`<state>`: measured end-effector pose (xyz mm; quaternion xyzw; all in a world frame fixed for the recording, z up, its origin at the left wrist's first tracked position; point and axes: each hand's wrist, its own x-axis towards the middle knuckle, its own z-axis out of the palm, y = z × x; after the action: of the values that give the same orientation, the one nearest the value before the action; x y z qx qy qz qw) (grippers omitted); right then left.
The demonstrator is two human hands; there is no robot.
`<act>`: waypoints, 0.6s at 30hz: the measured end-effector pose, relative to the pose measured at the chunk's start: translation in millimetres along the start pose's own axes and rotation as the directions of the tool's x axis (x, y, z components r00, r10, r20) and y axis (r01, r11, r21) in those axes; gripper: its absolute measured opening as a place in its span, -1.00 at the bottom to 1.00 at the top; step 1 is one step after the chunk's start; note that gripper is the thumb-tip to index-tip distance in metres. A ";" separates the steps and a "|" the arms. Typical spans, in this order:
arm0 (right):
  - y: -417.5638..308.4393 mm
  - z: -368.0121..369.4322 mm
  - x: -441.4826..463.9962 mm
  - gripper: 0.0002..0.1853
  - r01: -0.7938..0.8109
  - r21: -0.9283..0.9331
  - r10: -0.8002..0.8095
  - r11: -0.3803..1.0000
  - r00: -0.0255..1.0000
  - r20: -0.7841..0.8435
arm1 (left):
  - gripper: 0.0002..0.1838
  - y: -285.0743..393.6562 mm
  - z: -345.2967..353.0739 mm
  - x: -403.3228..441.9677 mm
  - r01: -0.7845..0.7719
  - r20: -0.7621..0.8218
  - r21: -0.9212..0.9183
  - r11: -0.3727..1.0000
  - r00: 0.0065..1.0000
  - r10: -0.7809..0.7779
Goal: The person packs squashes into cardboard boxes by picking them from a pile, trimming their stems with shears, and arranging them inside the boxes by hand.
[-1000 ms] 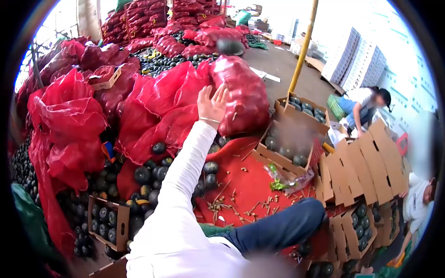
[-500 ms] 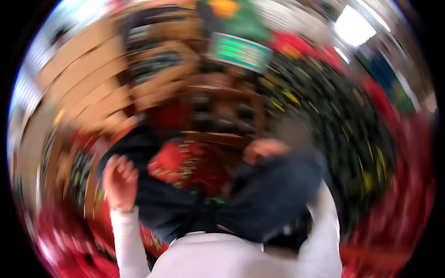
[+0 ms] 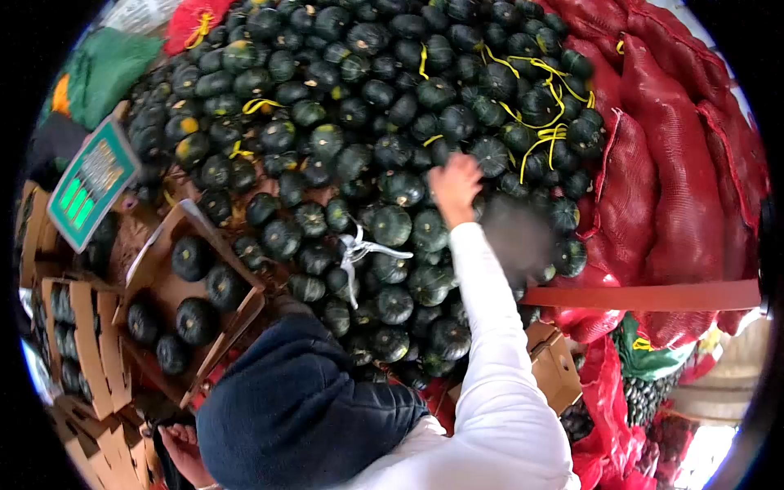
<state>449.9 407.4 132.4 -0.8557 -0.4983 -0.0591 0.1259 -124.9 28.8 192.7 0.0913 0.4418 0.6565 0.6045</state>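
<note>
My right hand (image 3: 456,188) is stretched out over a large pile of dark green squashes (image 3: 392,224), its fingers spread and nothing visible in them. The closest squash (image 3: 490,157) lies just beside its fingertips. A white strap (image 3: 357,251) lies on the pile, left of my forearm. At the lower left, beyond my knee, my left hand (image 3: 186,453) is partly visible with loosely bent fingers and nothing seen in it. It is beside something dark that I cannot make out. An open cardboard box (image 3: 169,269) holding several squashes stands between the pile and my knee.
A green-lit display (image 3: 94,184) stands at the left. More cardboard boxes (image 3: 102,347) are at the lower left. Red mesh sacks (image 3: 665,163) are stacked at the right, with a reddish bar (image 3: 653,296) across them. Yellow ties (image 3: 551,135) lie on the squashes.
The view has swung right, onto the squash pile. My right hand has moved from beside my knee to over the pile. My left hand now appears lower, at the bottom left.
</note>
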 end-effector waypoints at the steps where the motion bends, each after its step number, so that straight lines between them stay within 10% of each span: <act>1: 30.7 2.2 24.9 -0.46 -0.075 -0.096 0.069 0.993 0.996 -0.065 | -0.71 -11.2 -6.3 10.7 -0.148 -0.448 0.163 0.976 0.870 0.206; 7: 85.6 -34.8 118.6 -0.41 0.025 -0.184 -0.109 0.983 0.878 -0.466 | -0.67 8.4 31.4 60.5 0.181 -0.436 0.249 0.951 0.898 -0.057; 11: 123.3 -118.5 186.7 -0.38 -0.127 -0.460 -0.197 0.878 0.781 -0.593 | -0.69 18.5 52.2 74.4 0.105 -0.481 0.534 0.839 0.854 0.199; 13: 143.5 -163.5 208.3 -0.33 -0.206 -0.400 0.118 0.893 0.965 -0.234 | -0.67 27.4 42.3 76.2 0.137 -0.464 0.497 0.857 0.876 0.130; 18: 178.3 -204.2 220.7 -0.23 0.138 -0.499 -0.023 0.856 0.973 0.229 | -0.69 5.7 34.9 94.0 0.116 -0.388 0.391 0.913 0.920 0.049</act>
<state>719.2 452.2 350.8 -0.8380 -0.5109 -0.1015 -0.1628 -129.8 128.1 178.3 0.0748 0.6815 0.5443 0.4835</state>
